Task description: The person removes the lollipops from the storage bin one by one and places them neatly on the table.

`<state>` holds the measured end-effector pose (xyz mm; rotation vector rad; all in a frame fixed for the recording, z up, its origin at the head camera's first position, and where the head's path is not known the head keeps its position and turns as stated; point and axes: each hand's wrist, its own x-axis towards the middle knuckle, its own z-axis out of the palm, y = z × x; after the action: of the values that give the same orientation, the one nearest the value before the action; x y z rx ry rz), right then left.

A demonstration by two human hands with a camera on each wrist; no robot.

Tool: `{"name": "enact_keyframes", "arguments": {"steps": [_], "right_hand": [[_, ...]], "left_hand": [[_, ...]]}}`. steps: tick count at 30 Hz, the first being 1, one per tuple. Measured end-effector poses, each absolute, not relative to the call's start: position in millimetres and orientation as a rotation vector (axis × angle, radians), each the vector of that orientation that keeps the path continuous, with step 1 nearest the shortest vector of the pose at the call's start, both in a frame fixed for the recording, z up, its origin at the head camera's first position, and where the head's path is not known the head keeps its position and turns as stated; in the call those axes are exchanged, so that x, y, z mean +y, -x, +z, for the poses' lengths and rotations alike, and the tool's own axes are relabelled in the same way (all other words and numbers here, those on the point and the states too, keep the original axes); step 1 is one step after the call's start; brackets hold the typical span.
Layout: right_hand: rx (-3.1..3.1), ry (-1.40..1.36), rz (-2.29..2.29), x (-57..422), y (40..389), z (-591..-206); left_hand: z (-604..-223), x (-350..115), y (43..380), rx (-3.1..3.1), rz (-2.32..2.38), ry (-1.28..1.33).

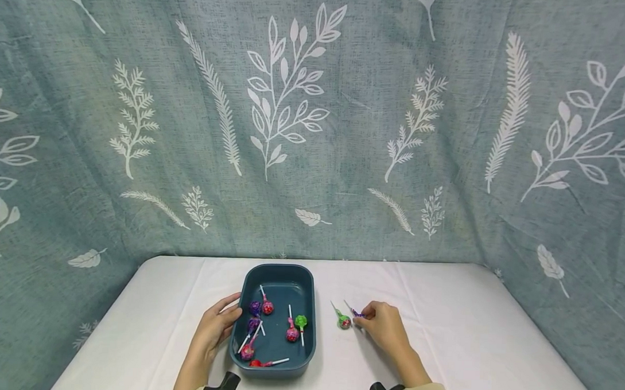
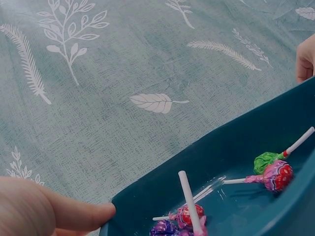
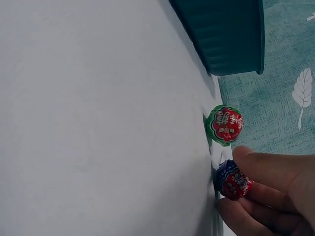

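Observation:
A dark teal rectangular box [image 1: 275,370] holds several lollipops in pink, red, purple and green wrappers, among them a green lollipop [image 1: 301,321]. My left hand [image 1: 209,332] rests against its left side, fingertips touching the outside near the rim. In the left wrist view, the thumb [image 2: 81,215] meets the box wall. To the right of the box, my right hand [image 1: 387,328] pinches a purple lollipop [image 3: 231,179] between thumb and fingers, down at the white cloth. Just left of it lies another lollipop, with a green wrapper and red label [image 3: 226,125].
A white cloth [image 1: 472,350] covers the table. Behind it hangs a grey-green curtain [image 1: 356,133] with white leaf prints. The box's raised walls stand between the two hands.

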<state>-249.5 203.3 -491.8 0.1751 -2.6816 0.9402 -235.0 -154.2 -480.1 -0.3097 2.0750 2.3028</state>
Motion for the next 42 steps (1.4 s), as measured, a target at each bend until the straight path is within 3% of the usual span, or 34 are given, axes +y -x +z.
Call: {"name": "enact_keyframes", "arguments": {"steps": [17, 42], "right_hand": [[-2.722, -0.144, 0.852, 201, 243, -486], [-2.7, -1.04, 0.77, 112, 234, -437]], "left_hand": [[-480, -154, 235, 2.085, 2.288, 0.332], [-481, -154, 235, 2.111, 2.283, 0.341]]}}
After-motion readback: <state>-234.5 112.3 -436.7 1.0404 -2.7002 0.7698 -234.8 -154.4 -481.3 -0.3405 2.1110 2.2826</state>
